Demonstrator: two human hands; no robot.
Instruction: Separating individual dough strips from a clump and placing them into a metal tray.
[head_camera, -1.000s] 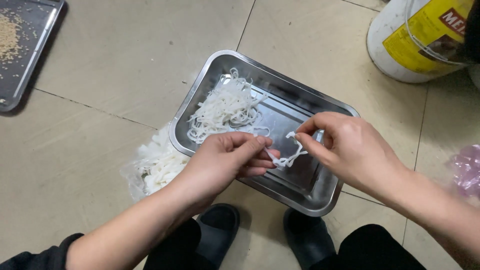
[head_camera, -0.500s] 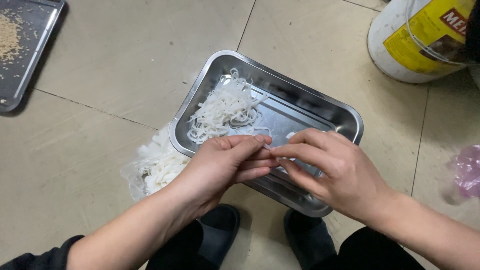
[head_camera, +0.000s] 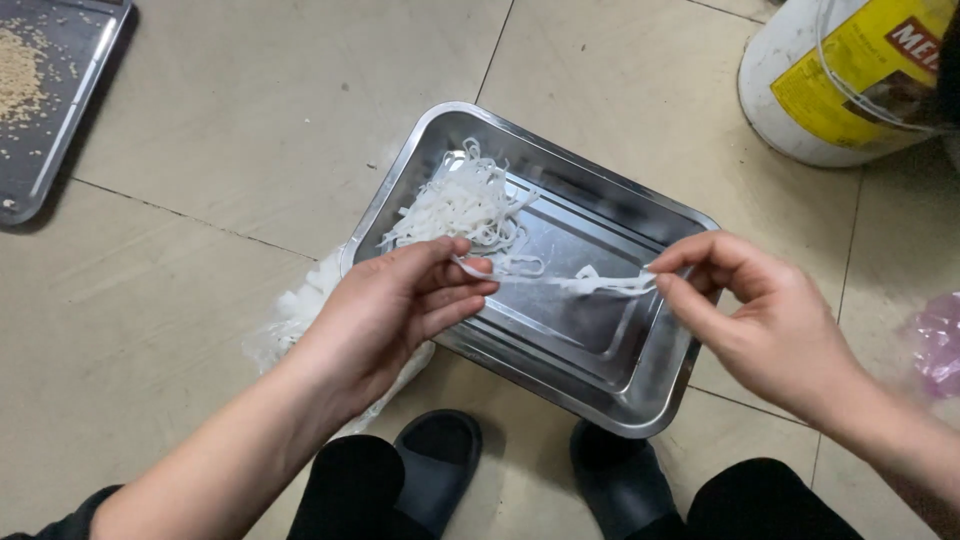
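Since half a second ago the hands are being drawn apart: then they were pinched together over the tray, now a thin white noodle-like strip (head_camera: 600, 283) is being stretched between them. The left hand (head_camera: 395, 310) grip is being kept closed on one end of the strip, thumb against fingertips; the right hand (head_camera: 765, 320) grip is being kept pinched on the other end. The strip is being held just above the shiny rectangular stainless-steel tray (head_camera: 640, 400), probably so that loose bits are being caught there. A tangled pile of white strips (head_camera: 462, 208) is being kept in the tray's far-left corner. A clear plastic bag of more white strips (head_camera: 290, 320) is being left on the tiled floor (head_camera: 250, 130), tucked against the tray's left edge and partly hidden by the left forearm. Nearby: a dark flat tray with tan grains (head_camera: 45, 90), a white bucket with a yellow label (head_camera: 840, 80), crumpled pink plastic (head_camera: 938, 345), two dark slippers (head_camera: 435, 465). Nothing is obstructing the strip.
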